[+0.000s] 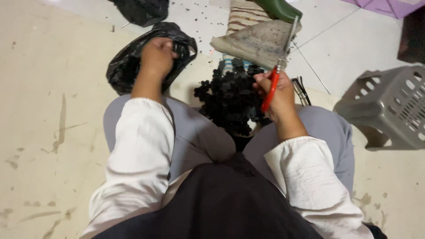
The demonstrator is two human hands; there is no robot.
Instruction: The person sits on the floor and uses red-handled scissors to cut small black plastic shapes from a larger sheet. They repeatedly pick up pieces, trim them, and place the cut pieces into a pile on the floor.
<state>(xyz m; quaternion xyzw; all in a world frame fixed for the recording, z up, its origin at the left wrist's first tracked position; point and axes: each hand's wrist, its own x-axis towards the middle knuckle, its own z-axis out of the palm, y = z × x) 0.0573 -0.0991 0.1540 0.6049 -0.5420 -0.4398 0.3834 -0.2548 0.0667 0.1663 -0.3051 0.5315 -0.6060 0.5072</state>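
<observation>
Head cam is looking straight down at my lap, where I'm keeping a big clump of small black pieces [230,99] wedged between my knees so it isn't rolling off while both hands are busy. My right hand [279,95] is closing around the red handles of a pair of scissors [276,73], fingers wrapped tight, with the blades pointing up and away from me, just past the top edge of the clump, so the sharp end is staying clear of my legs. My left hand [156,56] is reaching out to the black plastic bag [133,62] sitting on the floor just beyond my left knee; the fingers are curled in at the bag's mouth, gripping its rim or something inside, and I honestly can't tell which since the knuckles are hiding it. The bag is parked close so I'm barely stretching. Farther out, a grey stone-looking block [254,42] is lying on a striped cloth [243,13] right past the clump, a grey plastic basket [389,104] is tipped on its side off to my right, and little black crumbs are scattering across the white floor tiles [336,35].
</observation>
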